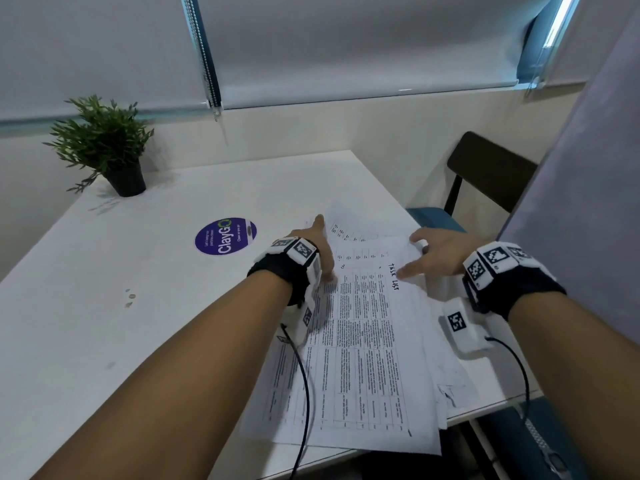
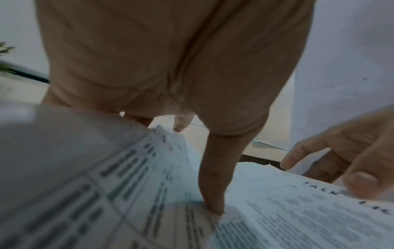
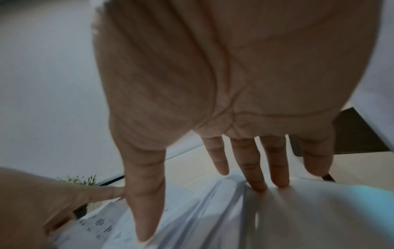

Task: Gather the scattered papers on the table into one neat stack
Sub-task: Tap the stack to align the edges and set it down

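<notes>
Several printed sheets form a loose, fanned pile of papers [image 1: 363,341] at the right front of the white table [image 1: 138,289]. The top sheet bears a printed grid and the handwritten words "TASK LIST". My left hand [image 1: 323,249] lies along the pile's left edge with its fingers straight; its thumb [image 2: 213,202] presses on the top sheet. My right hand [image 1: 415,254] spreads over the far right corner of the pile. Two of its straight fingertips [image 3: 266,185] push into the paper. The pile's near end hangs over the table's front edge.
A small potted plant [image 1: 104,147] stands at the far left of the table. A round purple ClayGo sticker [image 1: 225,236] lies left of the papers. A dark chair [image 1: 491,174] stands beyond the table's right side, next to a grey partition [image 1: 588,168].
</notes>
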